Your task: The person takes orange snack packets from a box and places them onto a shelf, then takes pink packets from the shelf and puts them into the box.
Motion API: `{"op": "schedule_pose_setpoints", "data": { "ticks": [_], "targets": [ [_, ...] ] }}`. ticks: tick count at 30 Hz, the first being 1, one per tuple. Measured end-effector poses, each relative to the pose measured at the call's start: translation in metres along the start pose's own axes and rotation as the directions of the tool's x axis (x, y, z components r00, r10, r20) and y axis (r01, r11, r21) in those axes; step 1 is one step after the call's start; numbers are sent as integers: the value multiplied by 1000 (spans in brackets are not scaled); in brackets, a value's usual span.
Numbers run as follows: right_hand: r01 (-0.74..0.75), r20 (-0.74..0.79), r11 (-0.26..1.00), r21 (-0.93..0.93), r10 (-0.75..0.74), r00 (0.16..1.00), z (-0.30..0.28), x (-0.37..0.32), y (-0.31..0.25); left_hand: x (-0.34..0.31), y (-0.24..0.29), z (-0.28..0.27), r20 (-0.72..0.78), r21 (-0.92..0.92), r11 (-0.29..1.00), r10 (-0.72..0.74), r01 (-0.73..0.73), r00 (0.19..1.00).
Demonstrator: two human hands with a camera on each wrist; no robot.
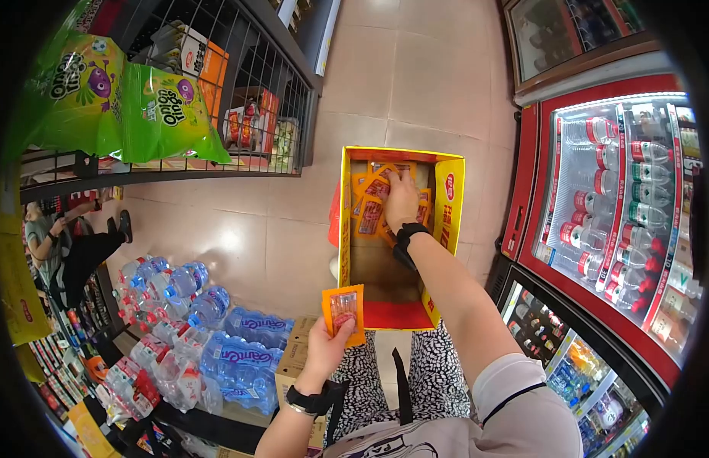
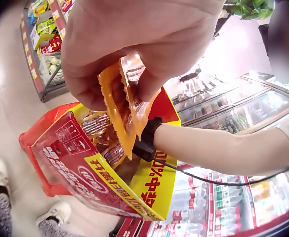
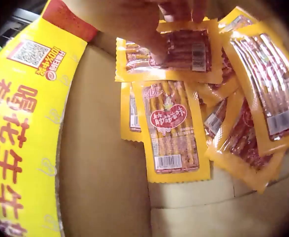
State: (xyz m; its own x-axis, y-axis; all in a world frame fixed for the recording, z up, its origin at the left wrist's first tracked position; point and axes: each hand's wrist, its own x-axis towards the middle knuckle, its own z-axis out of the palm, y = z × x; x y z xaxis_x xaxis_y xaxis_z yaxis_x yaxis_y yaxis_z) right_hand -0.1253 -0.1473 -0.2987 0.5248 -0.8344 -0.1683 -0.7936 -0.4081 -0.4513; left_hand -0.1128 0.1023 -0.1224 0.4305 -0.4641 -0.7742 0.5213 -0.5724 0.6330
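My left hand [image 1: 327, 349] pinches orange-edged snack packets [image 1: 343, 304] outside the near left of a yellow and red cardboard box [image 1: 450, 221]. In the left wrist view, two serrated packet edges [image 2: 116, 111] show between its thumb and fingers. My right hand [image 1: 402, 200] reaches down inside the box's far end. There its thumb and fingers grip a packet [image 3: 201, 52] lying on top of the pile. More packets [image 3: 171, 136] with clear windows and reddish strips inside lie loosely scattered on the box floor. The near half of the box shows bare brown cardboard [image 1: 385, 278].
Something red [image 2: 32, 163] stands under the box. Drinks fridges [image 1: 522, 183] line the right side. Shrink-wrapped water bottles [image 1: 243, 359] and a carton [image 1: 293, 351] stand at the near left. A wire shelf [image 1: 270, 76] with green snack bags [image 1: 167, 114] is far left; another person [image 1: 56, 237] is beyond.
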Motion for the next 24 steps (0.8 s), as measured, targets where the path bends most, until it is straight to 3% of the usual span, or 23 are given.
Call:
{"op": "schedule_pose_setpoints", "data": {
  "ticks": [6, 8, 12, 14, 15, 17, 18, 20, 24],
  "targets": [
    [-31, -62, 988, 148, 40, 997, -12, -9, 7, 3, -1, -5, -30, -67, 997, 38, -40, 999],
    [76, -180, 965, 253, -30, 983, -13, -12, 8, 3, -1, -6, -32, -88, 995, 41, -43, 999],
    [152, -195, 945, 289, -97, 976, -22, -19, 3, 3, -7, -9, -52, -112, 993, 28, -34, 998],
    [299, 183, 943, 148, -324, 928, -24, -22, 6, 2, -8, -11, -48, -100, 994, 38, -43, 998],
    [301, 185, 942, 148, -326, 927, -20, -24, 6, 2, -9, -11, -43, -85, 995, 49, -53, 998],
    [528, 418, 847, -64, -458, 784, -12, -29, 3, 1, -11, -10, -49, -98, 993, 53, -58, 997],
    [531, 418, 845, -63, -460, 783, -6, -29, 0, 1, -12, -10, -54, -109, 992, 58, -64, 997],
    [719, 563, 688, -94, -559, 609, 6, -31, -6, 1, -16, -11, -54, -116, 991, 57, -63, 997],
    [822, 693, 558, -114, -548, 468, 12, -29, -17, -1, -22, -11, -52, -117, 992, 47, -53, 998]
  ]
}}
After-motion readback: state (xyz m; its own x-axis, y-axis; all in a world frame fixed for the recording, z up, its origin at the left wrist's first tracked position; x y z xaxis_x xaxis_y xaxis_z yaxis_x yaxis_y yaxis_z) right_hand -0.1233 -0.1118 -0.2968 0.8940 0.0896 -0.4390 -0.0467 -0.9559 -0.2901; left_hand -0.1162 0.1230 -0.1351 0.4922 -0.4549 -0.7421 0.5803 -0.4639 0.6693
